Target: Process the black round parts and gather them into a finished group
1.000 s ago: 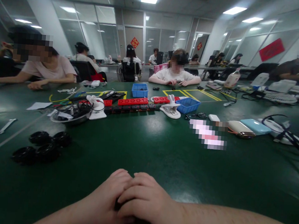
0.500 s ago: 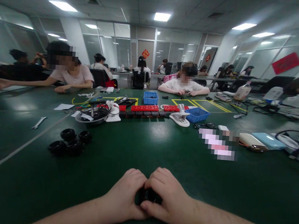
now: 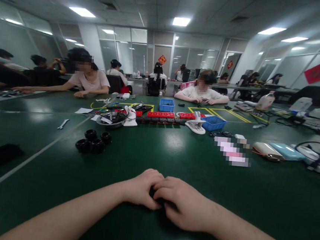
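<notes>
Low over the front of the green table, my left hand curls around the left side of a black round part. My right hand closes on the same part from the right, fingers over its top and thumb below. Most of the part is hidden by the fingers, so its exact kind cannot be made out. Both hands touch or nearly touch at the fingertips. To the left and farther off stands a cluster of several black, round, wheel-like pieces.
A wrench lies left of the black pieces. Across the middle stand a metal bowl of cables, red and black power strips, white clip stands and blue bins. Pouches lie right. Co-workers sit across the table.
Both hands have moved slightly away from me with the black part, which is now more covered by the fingers. The view has turned a little left, showing a dark object at the left edge.
</notes>
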`<state>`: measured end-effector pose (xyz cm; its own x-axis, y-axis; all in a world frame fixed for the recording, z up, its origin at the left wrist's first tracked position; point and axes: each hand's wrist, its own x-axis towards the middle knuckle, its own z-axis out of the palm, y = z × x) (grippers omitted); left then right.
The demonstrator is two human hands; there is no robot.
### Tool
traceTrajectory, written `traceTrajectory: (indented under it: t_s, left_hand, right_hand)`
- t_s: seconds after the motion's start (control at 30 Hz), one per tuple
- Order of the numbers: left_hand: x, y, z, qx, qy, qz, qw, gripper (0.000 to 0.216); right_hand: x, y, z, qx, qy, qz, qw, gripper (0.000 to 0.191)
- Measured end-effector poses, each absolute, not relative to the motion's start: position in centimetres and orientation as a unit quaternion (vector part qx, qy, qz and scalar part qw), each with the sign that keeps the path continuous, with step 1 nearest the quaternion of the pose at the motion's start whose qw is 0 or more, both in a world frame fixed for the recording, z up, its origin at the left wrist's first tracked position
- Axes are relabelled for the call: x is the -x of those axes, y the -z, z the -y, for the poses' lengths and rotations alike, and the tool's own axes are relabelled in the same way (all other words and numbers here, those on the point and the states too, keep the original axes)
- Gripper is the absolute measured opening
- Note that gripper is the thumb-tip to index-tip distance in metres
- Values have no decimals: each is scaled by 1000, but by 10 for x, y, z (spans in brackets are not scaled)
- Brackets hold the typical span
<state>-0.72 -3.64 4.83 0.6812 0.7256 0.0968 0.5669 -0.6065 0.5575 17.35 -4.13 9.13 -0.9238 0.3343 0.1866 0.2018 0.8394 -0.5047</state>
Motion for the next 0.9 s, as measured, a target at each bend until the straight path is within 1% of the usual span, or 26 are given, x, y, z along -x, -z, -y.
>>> traceTrajectory:
  t_s: [0.1,0.17,0.23,0.33,0.4,0.47,0.53,0.6,0.67,0.73,0.9]
  left_hand:
    - [7,-56,42,-873,-153,-385,259,36]
    - [9,-63,48,-863,-155,-402,265,45]
    - [10,-68,56,-847,-165,-432,262,53]
    - [8,-69,68,-813,-188,-499,234,59]
    - [3,-66,72,-793,-195,-537,213,61]
    - [-2,-61,72,-783,-193,-557,199,57]
    - [-6,-57,69,-784,-185,-560,194,44]
    - [-8,-53,66,-789,-177,-556,194,26]
    - [-9,-50,64,-791,-173,-553,196,17]
    - [-10,-48,63,-790,-175,-553,198,15]
    - [-12,-46,64,-788,-175,-551,210,16]
  right_hand:
    - [-174,-84,42,126,-223,949,182,35]
    - [-176,-85,42,155,-198,944,214,33]
    - [-179,-88,43,208,-177,934,230,27]
    - [-180,-92,45,293,-159,918,214,20]
    - [-179,-92,46,337,-151,910,186,24]
    - [-176,-89,46,364,-142,907,158,32]
    - [-172,-86,45,370,-130,909,140,38]
    - [-169,-83,44,366,-123,913,129,35]
    - [-167,-81,43,359,-124,917,122,27]
    - [-165,-80,42,354,-127,919,119,23]
    - [-165,-77,42,349,-132,919,125,25]
